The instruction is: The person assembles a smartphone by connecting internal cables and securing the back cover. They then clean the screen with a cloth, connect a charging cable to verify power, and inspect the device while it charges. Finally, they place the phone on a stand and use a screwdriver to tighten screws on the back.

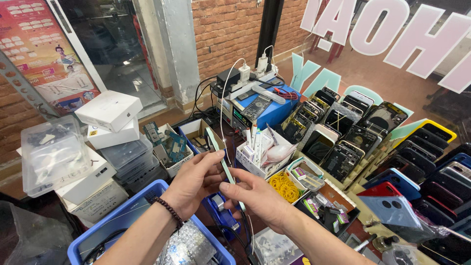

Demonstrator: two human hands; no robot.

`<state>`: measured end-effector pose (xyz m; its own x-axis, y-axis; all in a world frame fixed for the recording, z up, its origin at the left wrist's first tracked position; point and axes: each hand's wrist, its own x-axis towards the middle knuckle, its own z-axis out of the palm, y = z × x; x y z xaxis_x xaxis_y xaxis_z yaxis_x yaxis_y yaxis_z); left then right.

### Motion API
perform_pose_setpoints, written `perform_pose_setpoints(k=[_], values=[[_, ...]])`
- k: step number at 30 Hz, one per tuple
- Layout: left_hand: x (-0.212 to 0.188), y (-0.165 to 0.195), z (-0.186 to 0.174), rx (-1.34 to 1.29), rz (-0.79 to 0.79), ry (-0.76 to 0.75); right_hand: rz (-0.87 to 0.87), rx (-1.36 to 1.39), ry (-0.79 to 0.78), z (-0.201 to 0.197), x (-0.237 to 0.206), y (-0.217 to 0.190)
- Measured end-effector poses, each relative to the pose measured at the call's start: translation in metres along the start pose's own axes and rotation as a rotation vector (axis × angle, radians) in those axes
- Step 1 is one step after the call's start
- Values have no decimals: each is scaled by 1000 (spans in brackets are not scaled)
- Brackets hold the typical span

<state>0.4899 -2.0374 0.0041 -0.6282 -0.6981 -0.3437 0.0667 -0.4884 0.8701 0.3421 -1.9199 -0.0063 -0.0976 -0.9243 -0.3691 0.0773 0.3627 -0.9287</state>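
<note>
- While the left hand (196, 179) pinches the pale green strip (222, 162) at mid-length between thumb and forefinger, the right hand (257, 196) closes its grip on the lower part, so both grips are clamped on the strip.
- The strip stands slanted above the bench (355, 230), over the blue crate (142, 208) and in front of the white tool box (255, 159).
- Support a thin part like this near both ends (it likely flexes easily); avoid twisting.
- Keep it clear of the white cable (223, 103) beside it.
</note>
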Motion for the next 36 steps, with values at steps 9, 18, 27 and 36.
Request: perform_pose_setpoints(k=[9,18,27,36], values=[[0,0,1,11,2,34,-33,38,-39,2,0,-2],[0,-1,4,15,12,-61,-9,96,-35,-1,-3,-2],[0,-8,-8,-50,18,-152,7,83,-23,1,-3,3],[8,-3,-8,-35,-62,-37,16,69,-25,7,0,2]])
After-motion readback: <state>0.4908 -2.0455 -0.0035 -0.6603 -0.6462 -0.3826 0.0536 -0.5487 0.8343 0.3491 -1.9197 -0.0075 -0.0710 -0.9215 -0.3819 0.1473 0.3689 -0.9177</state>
